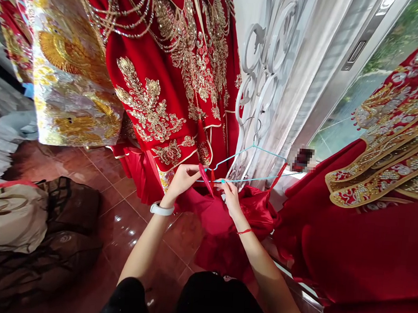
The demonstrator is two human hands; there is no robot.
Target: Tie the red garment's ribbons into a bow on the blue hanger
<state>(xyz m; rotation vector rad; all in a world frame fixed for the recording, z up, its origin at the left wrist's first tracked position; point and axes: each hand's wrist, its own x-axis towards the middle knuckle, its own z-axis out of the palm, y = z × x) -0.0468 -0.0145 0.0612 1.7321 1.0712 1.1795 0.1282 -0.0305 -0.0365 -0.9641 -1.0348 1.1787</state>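
A thin light-blue wire hanger [269,152] is hooked by the white scrollwork stand. From its lower bar a glossy red garment [214,219] hangs down, and a red strap [278,176] loops over the hanger's right end. My left hand [186,179], with a white band at the wrist, is closed in a pinch on another red strap [206,179] at the hanger's left end. Fingers of my right hand [231,196] are closed at the lower bar beside a small blue knob; a red string circles that wrist. The fingertips partly hide what they pinch.
A red jacket with gold embroidery [152,100] hangs just ahead, near the white scrollwork [272,46]. Another embroidered red garment [346,242] is at the right by the window. Bags [11,214] lie on the red tiled floor [128,227] at left.
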